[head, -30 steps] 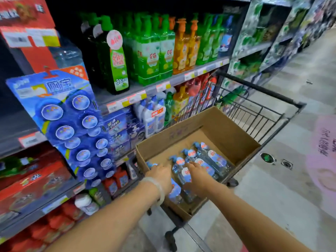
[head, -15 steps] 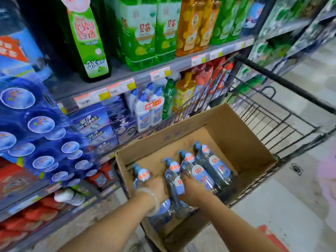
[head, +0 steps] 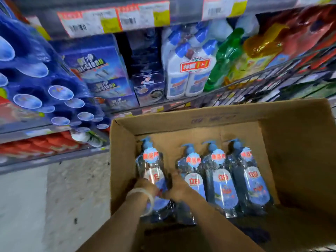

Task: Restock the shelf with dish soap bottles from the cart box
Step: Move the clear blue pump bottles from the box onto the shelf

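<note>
Dish soap bottles [head: 221,180], four visible, lie flat in the cardboard box [head: 300,151] on the cart, pump heads toward 12 o'clock, bases toward 6. Three sit side by side, touching, at the centre and 3 o'clock side of the box floor. The fourth, the leftmost bottle [head: 151,166], lies apart at the 9 o'clock side against the box wall.

Left hand [head: 145,186], white bangle on the wrist, is on the lower body of the leftmost bottle, fingers apparently curled round it; blur hides the exact wrap. Right hand [head: 179,188] sits in the gap between that bottle and the second bottle [head: 192,177], thumb up between them. Fingers hidden underneath, so cannot tell whether it grips anything or just presses.

Handling, judged: clear plastic bottles, full of liquid, so fairly heavy for their size and stiff enough to squeeze without much give. Glossy film wrap over the body looks slippery, and a loose grip could slide. Not fragile, but the blue pump head is the weak point; don't lift by it. Best hold is round the mid body at the label, or neck just below the pump with the base supported. One per hand seems doable.

Shelf [head: 116,22] runs across 12 o'clock with price tags on its edge; twin-pack white bottles [head: 185,79], green and yellow bottles and blue boxed cleaners [head: 98,70] stand below. Cart wire [head: 272,82] at 2 o'clock.
</note>
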